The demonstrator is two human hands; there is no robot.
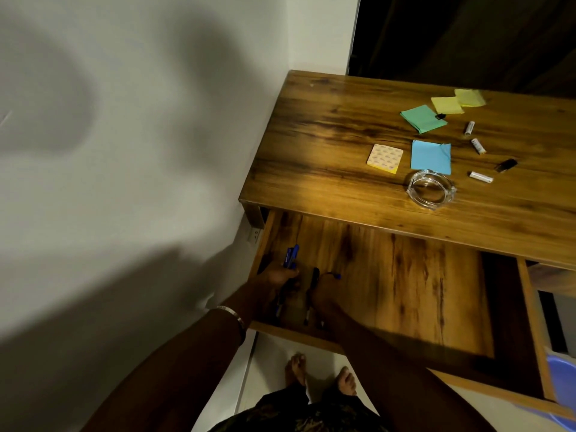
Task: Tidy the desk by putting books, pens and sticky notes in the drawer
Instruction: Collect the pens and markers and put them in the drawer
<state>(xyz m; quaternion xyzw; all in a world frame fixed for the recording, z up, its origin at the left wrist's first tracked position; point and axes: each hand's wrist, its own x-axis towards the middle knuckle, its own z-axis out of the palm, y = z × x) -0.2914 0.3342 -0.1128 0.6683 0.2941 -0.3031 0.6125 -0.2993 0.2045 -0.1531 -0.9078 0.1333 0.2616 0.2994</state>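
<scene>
Pens point(290, 256) in left hand point(276, 277), over open drawer point(405, 275); no legible labels.

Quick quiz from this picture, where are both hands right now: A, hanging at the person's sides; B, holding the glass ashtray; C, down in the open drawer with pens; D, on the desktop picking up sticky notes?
C: the left hand grips blue pens and the right hand is at a dark pen, both inside the open drawer.
</scene>
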